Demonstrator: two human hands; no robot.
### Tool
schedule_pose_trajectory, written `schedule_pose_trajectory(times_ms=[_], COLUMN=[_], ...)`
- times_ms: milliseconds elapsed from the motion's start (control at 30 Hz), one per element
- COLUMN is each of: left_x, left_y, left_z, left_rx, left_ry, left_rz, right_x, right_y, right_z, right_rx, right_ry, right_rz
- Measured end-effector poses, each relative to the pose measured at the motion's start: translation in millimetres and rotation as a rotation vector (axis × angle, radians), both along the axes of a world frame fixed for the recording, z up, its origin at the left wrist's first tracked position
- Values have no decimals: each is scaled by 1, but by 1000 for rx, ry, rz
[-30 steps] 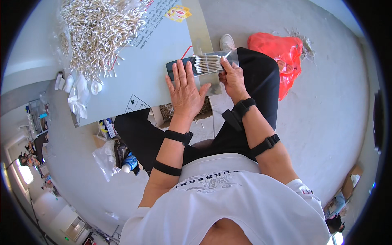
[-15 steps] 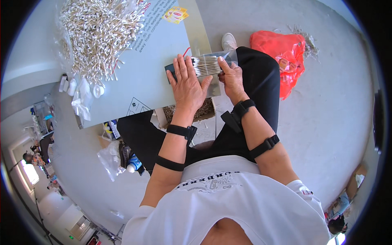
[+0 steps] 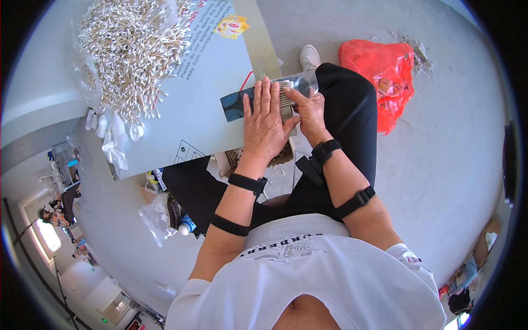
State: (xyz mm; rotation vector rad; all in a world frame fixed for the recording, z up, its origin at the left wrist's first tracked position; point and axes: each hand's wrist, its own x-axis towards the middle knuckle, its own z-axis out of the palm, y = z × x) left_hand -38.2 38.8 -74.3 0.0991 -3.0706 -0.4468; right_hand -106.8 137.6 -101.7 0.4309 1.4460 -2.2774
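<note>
My left hand (image 3: 265, 118) lies flat at the table's right edge, fingers stretched out over a row of cotton swabs (image 3: 286, 93) and a dark flat strip (image 3: 234, 106). Only part of the row shows, between the two hands. My right hand (image 3: 311, 110) grips a clear plastic bag (image 3: 309, 81) at the swabs' right side, its thumb on top and its other fingers mostly hidden underneath. The bag reaches past the table edge beside my knee. How far the swabs sit inside it, I cannot tell.
A big heap of loose cotton swabs (image 3: 132, 55) covers the table's far left. Yellow labels (image 3: 231, 26) lie at the back, and a white roll (image 3: 136, 131) near the left edge. Below the table stands a carton (image 3: 223, 164). A red plastic bag (image 3: 379, 66) rests on the floor at right.
My left hand has slid to the right, baring more of the dark strip and covering more of the swabs. My right hand stays at the bag, its thumb now lower over the swabs.
</note>
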Motion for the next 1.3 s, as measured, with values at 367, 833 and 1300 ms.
schedule_pose_trajectory(times_ms=[367,833,1300], left_x=[0,-155,-188], left_y=[1,-149,-166], left_z=[0,1,-18], left_rx=[-8,308,435], left_ry=[-19,242,161], left_rz=[19,380,642], right_x=[-6,-5,-4], right_y=[-6,2,1], right_z=[-5,-14,-8], right_rx=[52,7,-54], right_ry=[-30,-148,-217], right_rz=[-34,-3,-20])
